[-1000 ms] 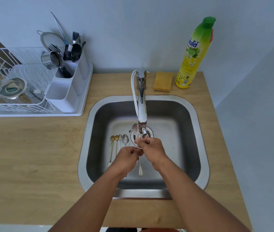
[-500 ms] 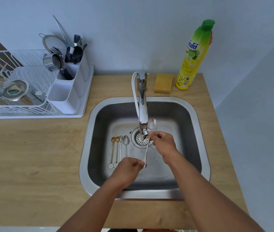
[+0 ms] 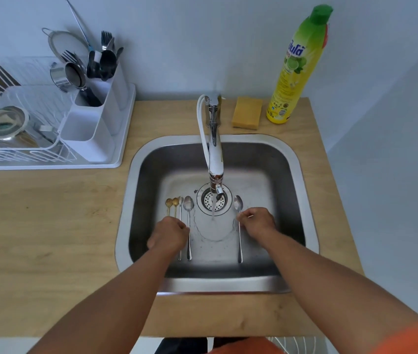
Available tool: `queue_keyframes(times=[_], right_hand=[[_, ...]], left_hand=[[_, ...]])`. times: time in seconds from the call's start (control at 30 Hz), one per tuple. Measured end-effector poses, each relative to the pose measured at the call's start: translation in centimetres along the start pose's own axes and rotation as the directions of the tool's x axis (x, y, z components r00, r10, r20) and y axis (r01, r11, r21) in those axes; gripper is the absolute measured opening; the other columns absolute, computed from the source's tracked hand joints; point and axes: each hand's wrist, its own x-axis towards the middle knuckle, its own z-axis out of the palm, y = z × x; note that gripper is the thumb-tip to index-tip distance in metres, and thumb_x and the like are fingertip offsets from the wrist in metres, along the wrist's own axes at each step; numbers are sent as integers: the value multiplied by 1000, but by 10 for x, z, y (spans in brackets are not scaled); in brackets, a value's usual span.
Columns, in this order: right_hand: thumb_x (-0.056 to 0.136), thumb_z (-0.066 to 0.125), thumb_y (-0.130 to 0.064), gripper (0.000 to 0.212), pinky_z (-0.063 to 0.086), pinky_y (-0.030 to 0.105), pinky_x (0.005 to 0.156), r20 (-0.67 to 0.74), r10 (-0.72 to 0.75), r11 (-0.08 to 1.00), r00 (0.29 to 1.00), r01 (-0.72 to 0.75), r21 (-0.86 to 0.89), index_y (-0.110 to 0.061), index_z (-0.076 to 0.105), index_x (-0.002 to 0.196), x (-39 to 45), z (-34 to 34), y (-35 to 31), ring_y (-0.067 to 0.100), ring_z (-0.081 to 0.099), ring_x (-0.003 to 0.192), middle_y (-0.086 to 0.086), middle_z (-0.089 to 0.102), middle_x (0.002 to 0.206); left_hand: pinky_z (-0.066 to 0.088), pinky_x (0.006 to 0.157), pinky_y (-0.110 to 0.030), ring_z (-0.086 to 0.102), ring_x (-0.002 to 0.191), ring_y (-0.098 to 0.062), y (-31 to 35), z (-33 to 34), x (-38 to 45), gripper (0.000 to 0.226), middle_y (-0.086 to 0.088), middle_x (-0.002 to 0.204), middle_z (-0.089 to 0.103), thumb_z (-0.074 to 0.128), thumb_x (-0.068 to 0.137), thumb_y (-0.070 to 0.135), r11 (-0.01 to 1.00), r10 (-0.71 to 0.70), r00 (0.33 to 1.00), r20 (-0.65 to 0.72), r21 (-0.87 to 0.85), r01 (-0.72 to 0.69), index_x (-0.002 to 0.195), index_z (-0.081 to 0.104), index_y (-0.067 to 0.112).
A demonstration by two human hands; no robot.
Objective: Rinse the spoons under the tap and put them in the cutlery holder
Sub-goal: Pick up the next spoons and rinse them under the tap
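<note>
Fingers of the right hand (image 3: 257,223) curled, pinching the handle of a silver spoon (image 3: 239,226) that lies flat on the sink (image 3: 302,190) floor, right of the drain (image 3: 212,199), bowl pointing far. Fingers of the left hand (image 3: 169,235) curled too, over the handles of the spoons at the left; cannot tell whether any of them is actually gripped. Four spoons in that left row, side by side, bowls toward the far wall: two small gold spoons (image 3: 172,204) leftmost, then a thin silver spoon (image 3: 180,226), then a larger silver spoon (image 3: 189,226) nearest the drain. Chrome tap (image 3: 214,154) over the middle of the sink, running, a thin stream of water (image 3: 213,209) falling at the near edge of the drain, between the two hands and touching no spoon. White cutlery holder (image 3: 93,123) far left on the wooden surface (image 3: 44,238), at the right end of a white dish rack (image 3: 11,139), already stocked with dark spoons, forks and a strainer in its far compartment, near compartment showing nothing inside. Yellow sponge (image 3: 246,113) behind the sink, just beside a yellow bottle of dish soap (image 3: 295,70) with a green cap.
</note>
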Motion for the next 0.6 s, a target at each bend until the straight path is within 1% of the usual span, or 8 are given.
queue_keyframes(times=[0.07, 0.1, 0.17, 0.23, 0.3, 0.4, 0.5, 0.6], right_hand=[[90, 73, -36, 19, 47, 24, 73, 7, -3, 1000, 1000, 3, -26, -24, 75, 76, 3, 4, 1, 20, 70, 86, -3, 76, 85], [90, 72, -37, 19, 49, 25, 74, 9, 1, 999, 1000, 0, -34, -24, 76, 77, 5, 5, 1, 20, 70, 86, -3, 77, 84], [91, 71, -40, 24, 50, 26, 74, 15, 7, 999, 1000, -6, -53, -24, 74, 74, 9, 9, 2, 21, 69, 84, -5, 75, 81], [92, 69, -43, 29, 47, 27, 74, 17, 0, 996, 1000, 1, -86, -25, 71, 69, 13, 13, 3, 22, 67, 84, -5, 73, 82], [93, 68, -44, 30, 48, 28, 74, 23, -9, 994, 1000, 12, -113, -25, 70, 70, 16, 15, 3, 24, 68, 88, -2, 74, 87], [95, 65, -46, 28, 51, 31, 78, 30, -9, 985, 1000, 14, -169, -22, 72, 82, 20, 17, 0, 28, 69, 92, 3, 74, 96], [95, 63, -47, 32, 55, 37, 84, 17, 0, 965, 1000, 4, -261, -17, 74, 97, 21, 18, -5, 33, 69, 97, 10, 74, 106], [94, 62, -47, 34, 53, 36, 84, 0, -13, 946, 1000, 12, -325, -16, 73, 106, 21, 19, -8, 34, 68, 103, 10, 72, 114]], left_hand=[[50, 65, -28, 66, 75, -16, 1, 5, 4, 19, 3, 85, 73, 69, 93, 37, 999, -13, 1000, -22, 49, 15, 85, 78, 23], [51, 66, -28, 65, 74, -16, 1, 8, 6, 21, 3, 84, 73, 69, 93, 38, 997, -15, 1000, -24, 69, 17, 83, 77, 22], [57, 72, -33, 67, 76, -19, 1, 13, 11, 23, 0, 85, 73, 68, 93, 39, 994, -17, 1000, -9, 105, 18, 82, 75, 20], [59, 77, -36, 69, 82, -25, 2, 16, 14, 24, -3, 92, 73, 66, 92, 42, 990, -21, 1000, 4, 139, 21, 89, 74, 20], [59, 77, -36, 69, 84, -27, 3, 18, 17, 25, -4, 95, 72, 65, 90, 44, 984, -23, 1000, 10, 176, 21, 93, 74, 20], [57, 75, -35, 68, 84, -27, 2, 22, 21, 28, -5, 96, 71, 64, 91, 45, 977, -21, 1000, 9, 214, 18, 97, 73, 20], [52, 71, -33, 68, 86, -28, 1, 26, 24, 31, -6, 97, 71, 66, 91, 48, 978, -34, 999, -4, 207, 34, 99, 73, 19], [50, 70, -33, 68, 87, -28, 1, 28, 26, 35, -6, 97, 71, 66, 91, 52, 982, -53, 999, -11, 179, 54, 97, 72, 18]])
